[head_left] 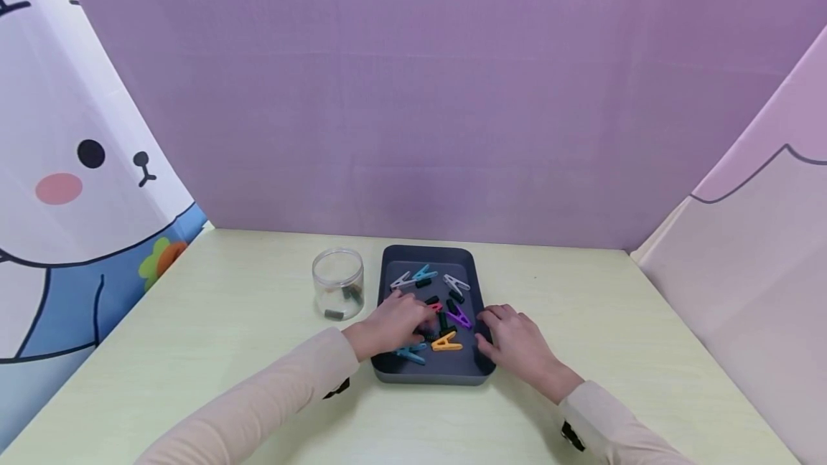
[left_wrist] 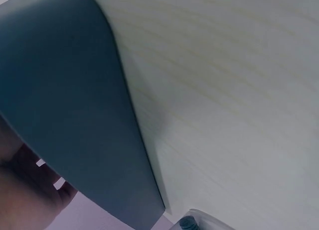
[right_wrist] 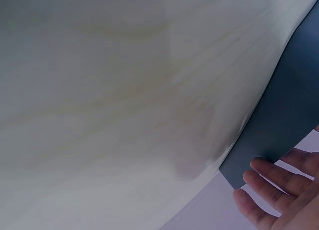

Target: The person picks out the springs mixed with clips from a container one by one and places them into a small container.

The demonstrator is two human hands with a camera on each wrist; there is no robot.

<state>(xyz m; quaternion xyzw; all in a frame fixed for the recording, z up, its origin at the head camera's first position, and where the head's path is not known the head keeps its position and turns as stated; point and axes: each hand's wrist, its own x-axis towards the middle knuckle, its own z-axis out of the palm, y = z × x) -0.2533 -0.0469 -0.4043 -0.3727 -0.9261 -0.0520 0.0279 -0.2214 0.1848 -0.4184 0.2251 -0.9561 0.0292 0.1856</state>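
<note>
My left hand (head_left: 395, 320) reaches over the left rim into a dark grey tray (head_left: 429, 379). Its fingers point down among small black cylinders (head_left: 443, 321) and a red clothespin (head_left: 436, 306); the fingertips are hidden, so any grip is unclear. My right hand (head_left: 519, 346) rests against the tray's right side with its fingers spread and loosely bent, as the right wrist view also shows. Around the left hand lie a yellow clothespin (head_left: 446, 342), a purple clothespin (head_left: 459, 317) and a blue clothespin (head_left: 410, 354). Farther back in the tray are white clothespins (head_left: 456, 283) and another blue one.
A clear round jar (head_left: 338, 285) with several small black cylinders inside stands left of the tray. Both sit on a pale wooden table (head_left: 258, 293). Behind rises a purple cloth wall (head_left: 420, 128), with printed panels at both sides.
</note>
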